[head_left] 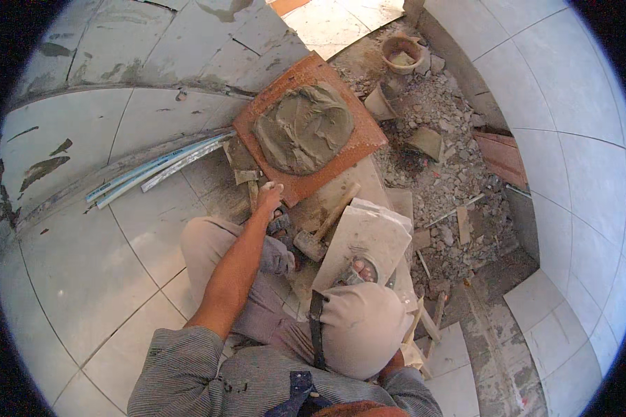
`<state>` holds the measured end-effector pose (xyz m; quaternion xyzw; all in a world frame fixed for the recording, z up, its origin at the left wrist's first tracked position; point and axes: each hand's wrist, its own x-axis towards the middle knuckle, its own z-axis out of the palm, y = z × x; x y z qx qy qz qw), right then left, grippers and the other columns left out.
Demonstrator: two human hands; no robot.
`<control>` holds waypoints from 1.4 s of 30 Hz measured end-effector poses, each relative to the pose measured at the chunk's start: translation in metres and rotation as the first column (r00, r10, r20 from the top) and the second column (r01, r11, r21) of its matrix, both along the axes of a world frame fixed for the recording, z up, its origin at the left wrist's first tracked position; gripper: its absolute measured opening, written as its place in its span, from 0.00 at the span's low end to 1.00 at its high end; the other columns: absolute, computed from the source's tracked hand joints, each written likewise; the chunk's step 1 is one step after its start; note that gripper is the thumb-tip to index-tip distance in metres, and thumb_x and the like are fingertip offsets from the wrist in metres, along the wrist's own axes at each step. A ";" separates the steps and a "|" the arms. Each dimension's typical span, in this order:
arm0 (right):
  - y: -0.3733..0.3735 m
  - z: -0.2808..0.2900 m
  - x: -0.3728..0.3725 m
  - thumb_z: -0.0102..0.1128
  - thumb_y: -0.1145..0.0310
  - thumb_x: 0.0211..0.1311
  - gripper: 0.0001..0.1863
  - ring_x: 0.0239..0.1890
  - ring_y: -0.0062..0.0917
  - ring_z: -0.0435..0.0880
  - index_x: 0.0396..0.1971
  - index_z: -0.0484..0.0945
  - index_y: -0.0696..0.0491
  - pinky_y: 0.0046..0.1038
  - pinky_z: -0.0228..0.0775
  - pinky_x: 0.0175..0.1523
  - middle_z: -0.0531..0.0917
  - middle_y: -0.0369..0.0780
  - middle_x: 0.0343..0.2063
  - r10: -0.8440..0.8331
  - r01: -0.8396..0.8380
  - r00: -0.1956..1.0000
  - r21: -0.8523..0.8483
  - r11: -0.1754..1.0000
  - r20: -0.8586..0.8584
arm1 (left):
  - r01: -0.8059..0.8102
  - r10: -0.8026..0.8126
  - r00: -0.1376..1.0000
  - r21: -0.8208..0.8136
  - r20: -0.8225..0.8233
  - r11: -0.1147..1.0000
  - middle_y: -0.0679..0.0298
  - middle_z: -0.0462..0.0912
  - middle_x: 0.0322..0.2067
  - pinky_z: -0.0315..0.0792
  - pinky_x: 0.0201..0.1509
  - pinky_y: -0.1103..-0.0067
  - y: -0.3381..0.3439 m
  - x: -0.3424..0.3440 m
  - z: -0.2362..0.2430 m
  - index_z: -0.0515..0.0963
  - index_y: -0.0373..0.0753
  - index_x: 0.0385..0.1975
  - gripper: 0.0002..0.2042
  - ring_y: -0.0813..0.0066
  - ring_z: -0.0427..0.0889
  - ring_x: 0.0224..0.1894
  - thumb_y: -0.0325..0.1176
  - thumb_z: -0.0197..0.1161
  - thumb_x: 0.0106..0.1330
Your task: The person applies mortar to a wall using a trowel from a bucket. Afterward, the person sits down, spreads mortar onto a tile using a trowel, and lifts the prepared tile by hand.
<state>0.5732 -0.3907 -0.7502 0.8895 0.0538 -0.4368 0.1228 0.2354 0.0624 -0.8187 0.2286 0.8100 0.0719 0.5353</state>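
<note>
Head view: a person squats on a part-tiled floor (83,278), looking down over their own knees.
Floor: pale tiles lie set on the left; to the right is broken rubble (438,160) and bare screed, so laying looks unfinished there.
Terracotta tile (354,139): lies back-up ahead of the knees, near the rubble, with a mound of grey mortar (304,127) heaped on its middle; the mortar looks dumped rather than spread to the edges.
Pale tile (368,240): rests loose over the person's foot, not bedded.
Plastic conduits (153,167): lie along the wall foot on the left.
Hammer (320,233): lies between the two tiles, untouched.
Bucket (402,52): stands far off in the rubble.
Left hand (269,197): fingers curled closed at the terracotta tile's near corner, touching its edge.
Right hand: hidden behind the knee; cannot tell its state.
</note>
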 end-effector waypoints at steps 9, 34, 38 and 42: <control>0.003 -0.003 -0.003 0.53 0.56 0.53 0.23 0.42 0.44 0.75 0.44 0.69 0.58 0.40 0.66 0.45 0.76 0.50 0.40 0.007 -0.007 1.000 0.003 1.000 0.022 | 0.095 -0.095 0.995 0.034 0.024 0.995 0.49 0.74 0.44 0.71 0.38 0.70 -0.015 0.005 0.007 0.62 0.31 0.54 0.27 0.60 0.74 0.45 0.39 0.55 0.58; 0.555 -0.059 0.055 0.51 0.63 0.56 0.22 0.42 0.46 0.74 0.48 0.65 0.60 0.39 0.67 0.45 0.75 0.53 0.39 0.829 -0.647 0.300 0.739 -0.186 0.472 | 0.943 -0.956 0.118 0.332 -0.268 0.024 0.55 0.72 0.42 0.69 0.45 0.65 0.014 0.084 0.185 0.65 0.36 0.51 0.25 0.57 0.74 0.43 0.45 0.54 0.58; 0.601 -0.074 0.010 0.49 0.59 0.57 0.23 0.39 0.45 0.76 0.49 0.65 0.60 0.39 0.68 0.43 0.77 0.51 0.37 0.937 -0.738 0.137 0.664 -0.119 0.320 | 0.914 -0.911 0.251 0.391 -0.326 0.112 0.56 0.71 0.43 0.69 0.45 0.65 0.010 0.060 0.201 0.65 0.37 0.52 0.24 0.56 0.74 0.43 0.45 0.54 0.58; 0.618 -0.074 -0.018 0.48 0.59 0.58 0.23 0.37 0.45 0.77 0.49 0.65 0.58 0.41 0.69 0.40 0.77 0.51 0.34 0.938 -0.814 0.047 0.558 -0.164 0.343 | 0.913 -0.891 0.323 0.352 -0.319 0.205 0.56 0.71 0.43 0.70 0.45 0.66 -0.003 0.045 0.218 0.65 0.37 0.52 0.25 0.56 0.74 0.42 0.44 0.54 0.58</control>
